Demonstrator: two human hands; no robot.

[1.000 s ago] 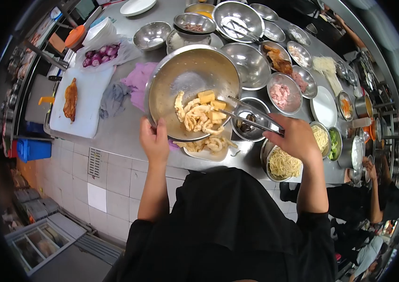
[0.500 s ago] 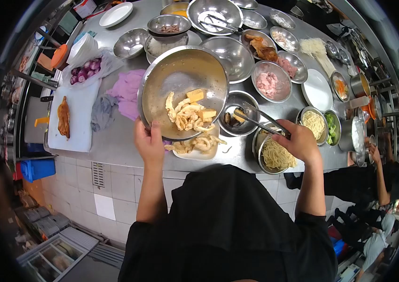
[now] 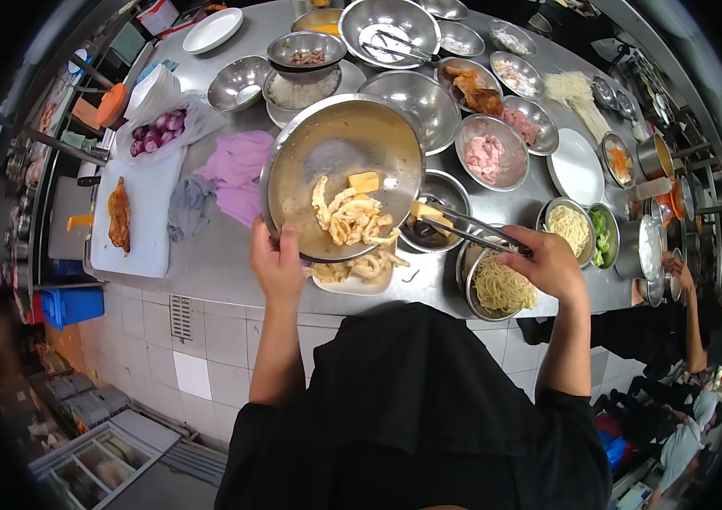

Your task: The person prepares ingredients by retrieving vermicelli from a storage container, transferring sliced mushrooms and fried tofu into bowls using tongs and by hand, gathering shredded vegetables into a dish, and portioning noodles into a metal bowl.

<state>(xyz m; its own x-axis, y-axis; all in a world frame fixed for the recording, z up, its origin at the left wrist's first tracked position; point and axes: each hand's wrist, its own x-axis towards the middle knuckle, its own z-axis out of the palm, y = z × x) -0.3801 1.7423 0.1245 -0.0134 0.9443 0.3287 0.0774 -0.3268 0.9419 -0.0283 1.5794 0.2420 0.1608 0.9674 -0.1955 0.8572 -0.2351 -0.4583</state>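
Note:
My left hand [image 3: 278, 265] grips the rim of a large steel mixing bowl [image 3: 310, 161], tilted toward me. Inside it lie pale, wrinkled strips [image 3: 356, 219] and a yellow block [image 3: 363, 182]. My right hand [image 3: 552, 265] is closed around black-handled tongs [image 3: 484, 240]. At their tips is a yellow block [image 3: 425, 212], beside the mixing bowl's rim and over a smaller steel bowl [image 3: 454, 191] with dark pieces in it. More yellow shows just below the tips, partly hidden. Under the tilted bowl, a white dish [image 3: 352, 286] holds more pale strips.
Noodles [image 3: 501, 285] fill a bowl below my right hand. Bowls of raw pink meat [image 3: 485, 159] and greens [image 3: 599, 234] stand to the right. At left, a cutting board [image 3: 135, 255] bears a browned piece of meat [image 3: 119, 212]. A co-worker's arm [image 3: 694, 314] shows at right.
One yellow block has left the mixing bowl, and a block is now at the tong tips nearer that bowl's rim. The mixing bowl has shifted slightly right and down.

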